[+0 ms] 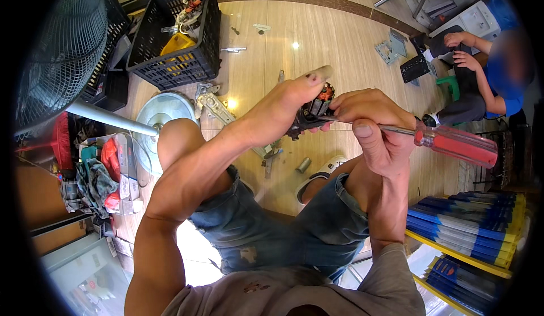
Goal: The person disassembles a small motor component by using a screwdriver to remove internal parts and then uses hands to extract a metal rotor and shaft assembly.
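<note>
Between my left hand (277,107) and my right hand, over my knees, is a small dark electric motor (317,107) with copper-coloured windings showing at its upper end. My left fingers wrap round it from behind, with the thumb stretched past its top. A screwdriver (458,145) with a clear red handle lies across my right hand (382,120), its handle sticking out to the right. Its metal shaft runs left through my fingers toward the motor's side. My right fingertips are close against the motor; whether the screwdriver's tip touches it I cannot tell.
A black crate (170,64) with tools stands far left, beside a standing fan (68,50). Metal bracket parts (214,104) and a small metal cylinder (304,165) lie on the floor. A person in blue (507,75) sits far right. Blue-and-yellow packets (462,228) are stacked near right.
</note>
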`<state>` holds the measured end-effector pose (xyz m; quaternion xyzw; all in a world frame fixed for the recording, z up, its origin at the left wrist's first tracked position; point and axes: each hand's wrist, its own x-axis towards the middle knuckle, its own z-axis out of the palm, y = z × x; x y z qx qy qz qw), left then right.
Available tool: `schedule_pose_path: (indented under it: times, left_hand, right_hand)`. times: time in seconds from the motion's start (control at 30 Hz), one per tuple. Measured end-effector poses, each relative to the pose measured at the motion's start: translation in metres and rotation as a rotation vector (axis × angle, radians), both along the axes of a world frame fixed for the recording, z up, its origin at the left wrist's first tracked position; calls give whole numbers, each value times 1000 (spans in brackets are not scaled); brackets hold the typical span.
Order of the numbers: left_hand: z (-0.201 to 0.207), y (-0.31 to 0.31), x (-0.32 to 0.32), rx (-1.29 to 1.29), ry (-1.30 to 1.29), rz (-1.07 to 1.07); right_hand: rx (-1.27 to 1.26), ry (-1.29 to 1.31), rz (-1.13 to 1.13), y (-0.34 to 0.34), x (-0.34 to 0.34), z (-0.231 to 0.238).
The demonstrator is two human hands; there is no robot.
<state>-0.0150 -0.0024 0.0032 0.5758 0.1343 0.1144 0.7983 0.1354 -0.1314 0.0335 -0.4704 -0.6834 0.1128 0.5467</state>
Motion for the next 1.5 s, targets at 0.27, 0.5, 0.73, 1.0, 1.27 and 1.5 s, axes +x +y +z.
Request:
schedule_pose_path:
  times: [0.27, 0.5, 0.73, 1.0, 1.27, 1.5]
  left_hand:
    - [-3, 2, 2, 31, -14, 56]
    - [-7, 4, 5, 133, 20, 6]
    - [-3, -3, 7, 101, 98, 89]
    - [-8, -12, 17, -87, 74, 43]
    - [-9, -14, 18, -70, 83, -4]
    - [-17, -10, 20, -80, 58, -3]
  right_hand:
    - [24, -65, -57, 5, -6, -2]
    - [-68, -233, -178, -1, -17, 12]
    - [-209, -286, -305, -3, -20, 12]
    - [-354, -5, -253, 2, -10, 2]
    - [-480, 128, -302, 1, -4, 3]
    - [-313, 228, -286, 4, 0, -3]
